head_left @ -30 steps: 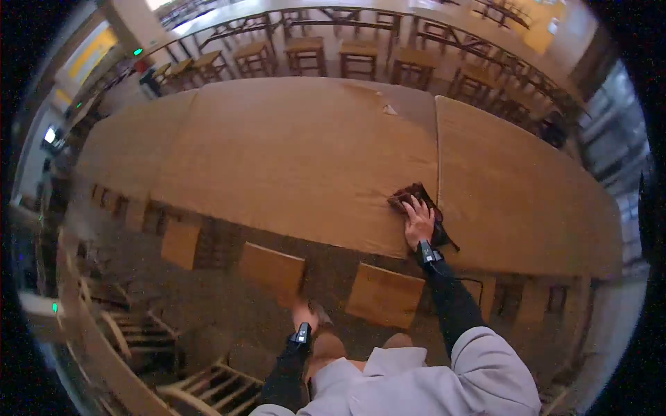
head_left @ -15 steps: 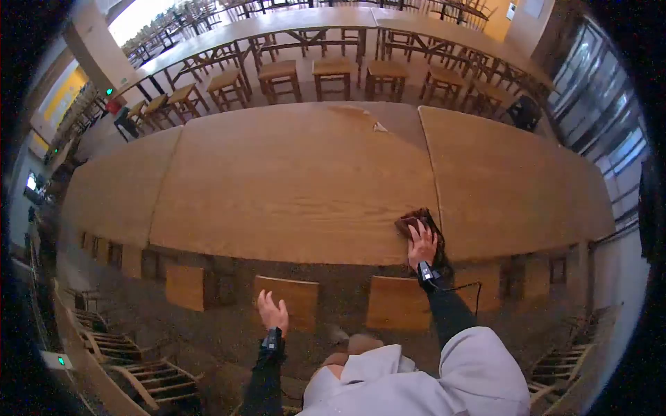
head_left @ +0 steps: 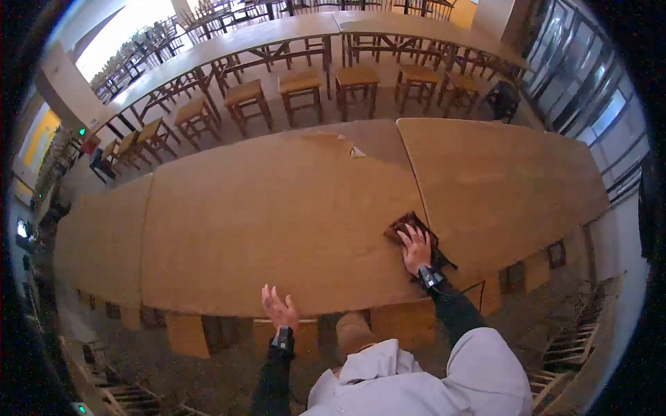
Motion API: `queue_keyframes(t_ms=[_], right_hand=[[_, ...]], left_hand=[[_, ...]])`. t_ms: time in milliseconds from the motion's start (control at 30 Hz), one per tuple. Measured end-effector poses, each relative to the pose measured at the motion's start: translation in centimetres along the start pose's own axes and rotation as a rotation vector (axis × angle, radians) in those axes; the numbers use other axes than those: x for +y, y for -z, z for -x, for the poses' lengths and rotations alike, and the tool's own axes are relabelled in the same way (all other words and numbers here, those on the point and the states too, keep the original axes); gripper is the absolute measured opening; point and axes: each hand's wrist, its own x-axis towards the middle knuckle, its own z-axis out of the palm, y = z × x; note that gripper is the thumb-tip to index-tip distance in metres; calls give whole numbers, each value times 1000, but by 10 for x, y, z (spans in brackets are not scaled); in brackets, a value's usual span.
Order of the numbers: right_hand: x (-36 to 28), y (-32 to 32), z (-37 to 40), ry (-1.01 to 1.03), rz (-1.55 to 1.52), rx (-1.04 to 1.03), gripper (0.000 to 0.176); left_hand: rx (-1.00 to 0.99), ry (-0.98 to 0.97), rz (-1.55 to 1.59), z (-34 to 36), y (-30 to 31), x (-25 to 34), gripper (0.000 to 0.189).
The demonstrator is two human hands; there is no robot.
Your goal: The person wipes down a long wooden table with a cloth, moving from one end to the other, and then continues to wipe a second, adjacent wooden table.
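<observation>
My right hand (head_left: 416, 251) lies on a dark reddish-brown cloth (head_left: 401, 229), pressing it against the wooden tabletop (head_left: 277, 215) just left of a seam between two boards. Some of the cloth bunches out past the fingertips, and a darker part shows beside the wrist. Near the table's front edge is my left hand (head_left: 279, 308), empty, its fingers spread and the palm partly turned up. Toward the far edge the tabletop's surface layer is torn, with a small pale flap (head_left: 357, 152).
Wooden stools (head_left: 300, 83) line the far side, before another long table (head_left: 277, 29). More stool seats (head_left: 187, 334) show below the near edge. Chairs with slatted backs (head_left: 572, 340) stand at the lower right, and glass panels (head_left: 576, 62) are at the right.
The view has shifted and turned, so the table edge sits lower. My left hand is now by the table's front edge. My right hand stays on the cloth, slightly farther from the near edge.
</observation>
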Motion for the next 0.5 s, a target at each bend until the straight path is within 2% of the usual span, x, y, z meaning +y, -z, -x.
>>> queue_keyframes(t_ms=[100,133,233,267,333,367,400,433,467,500], right_hand=[[-6,2,-96,3,22,-2,59],[11,2,-123,14,25,-8,64],[51,6,-210,-8,19,-32,61],[58,-2,-255,8,12,-31,59],[272,-16,-235,15,32,-35,58],[307,-48,-286,42,56,-33,56],[218,-90,-380,37,53,-23,55],[78,-99,-428,25,54,-9,54],[41,-101,-436,-3,72,23,54],[96,-106,-437,-39,89,54,54]], left_hand=[[-30,73,-105,-46,5,-20,54],[-38,63,-103,-48,-3,-12,54],[-79,79,-191,-46,-22,12,54],[-20,22,-182,-63,-29,9,54],[25,-45,-186,22,-142,156,55],[3,-30,-203,0,-177,171,56],[-15,-5,-217,-72,-154,89,57],[-27,10,-220,-112,-68,-19,57],[-47,-11,-230,-104,-32,-47,56],[-70,-40,-241,-80,-54,-9,56]])
